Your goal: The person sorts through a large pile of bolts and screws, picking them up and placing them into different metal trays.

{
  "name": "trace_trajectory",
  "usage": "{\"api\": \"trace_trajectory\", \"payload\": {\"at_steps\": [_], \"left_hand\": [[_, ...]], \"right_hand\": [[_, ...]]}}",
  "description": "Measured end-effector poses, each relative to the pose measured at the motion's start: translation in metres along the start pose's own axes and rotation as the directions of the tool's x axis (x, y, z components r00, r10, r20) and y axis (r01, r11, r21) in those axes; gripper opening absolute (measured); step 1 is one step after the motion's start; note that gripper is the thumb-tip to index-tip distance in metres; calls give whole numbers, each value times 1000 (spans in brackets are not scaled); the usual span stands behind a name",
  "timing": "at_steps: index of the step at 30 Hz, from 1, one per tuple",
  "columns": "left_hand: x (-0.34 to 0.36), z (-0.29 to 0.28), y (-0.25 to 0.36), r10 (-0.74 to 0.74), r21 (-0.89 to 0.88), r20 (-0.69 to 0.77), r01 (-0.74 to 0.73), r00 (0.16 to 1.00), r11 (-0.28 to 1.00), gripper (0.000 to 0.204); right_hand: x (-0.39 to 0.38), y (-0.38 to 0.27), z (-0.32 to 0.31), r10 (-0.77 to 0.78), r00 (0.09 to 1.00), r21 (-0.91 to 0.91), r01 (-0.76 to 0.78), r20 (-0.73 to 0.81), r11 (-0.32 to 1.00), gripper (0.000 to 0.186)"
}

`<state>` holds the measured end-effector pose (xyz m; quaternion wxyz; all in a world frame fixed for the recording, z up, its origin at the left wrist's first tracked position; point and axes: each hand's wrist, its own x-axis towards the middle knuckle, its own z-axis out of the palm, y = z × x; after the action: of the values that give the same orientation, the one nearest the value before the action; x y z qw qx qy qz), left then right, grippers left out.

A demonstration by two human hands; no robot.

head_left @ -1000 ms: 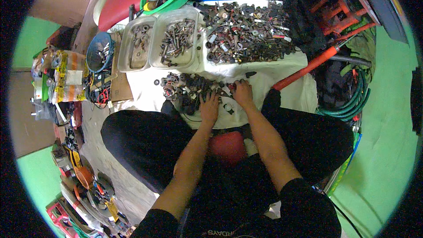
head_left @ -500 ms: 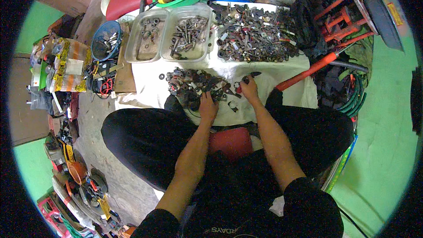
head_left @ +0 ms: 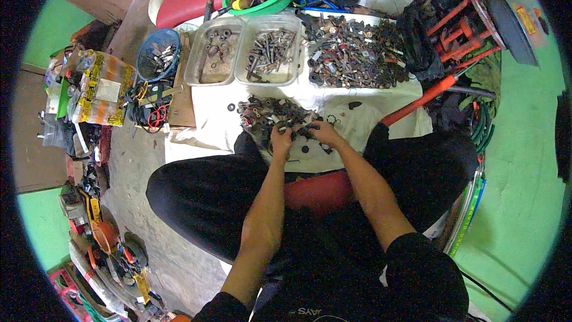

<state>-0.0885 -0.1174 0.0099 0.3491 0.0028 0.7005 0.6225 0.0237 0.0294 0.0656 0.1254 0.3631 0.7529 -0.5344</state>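
A heap of small dark metal parts (head_left: 265,110) lies on the white cloth (head_left: 208,119) in front of me. My left hand (head_left: 282,141) is at the heap's near right side, its fingers closed on a small dark piece whose kind I cannot make out. Just right of it, my right hand (head_left: 325,134) reaches into the same edge with bent fingers, also closed around something too small to name. A dark oblong piece (head_left: 355,105) rests on the cloth beyond my right hand, and a toothed ring (head_left: 333,119) lies close to that hand. Nearer me is a round black part (head_left: 305,149).
Two clear plastic tubs stand behind the heap: one with a few rings (head_left: 196,74), one with bolts (head_left: 243,77). A wide spread of mixed parts (head_left: 357,53) covers the back right. Around are a green basin (head_left: 286,1), a blue basket (head_left: 140,62) and a red-orange bar (head_left: 420,100).
My right hand has moved left to the heap beside my left hand. The dark oblong piece it was at now lies on the cloth. The whole view has shifted slightly.
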Motion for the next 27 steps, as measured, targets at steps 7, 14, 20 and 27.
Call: {"api": "trace_trajectory", "payload": {"at_steps": [7,14,20,27], "left_hand": [[2,20,15,-181,-131,57,187,982,974,47],[-12,30,66,-82,39,168,76,982,996,63],[8,33,47,-12,-279,43,24,999,960,35],[18,-1,52,-240,-463,-376,43,895,885,30]], "right_hand": [[26,15,7,-93,995,662,51,28,747,29],[4,-54,-25,-18,994,433,65,-112,899,46],[55,37,-6,11,953,418,123,-303,900,29],[16,3,20,-487,851,-550,315,-196,773,48]]}}
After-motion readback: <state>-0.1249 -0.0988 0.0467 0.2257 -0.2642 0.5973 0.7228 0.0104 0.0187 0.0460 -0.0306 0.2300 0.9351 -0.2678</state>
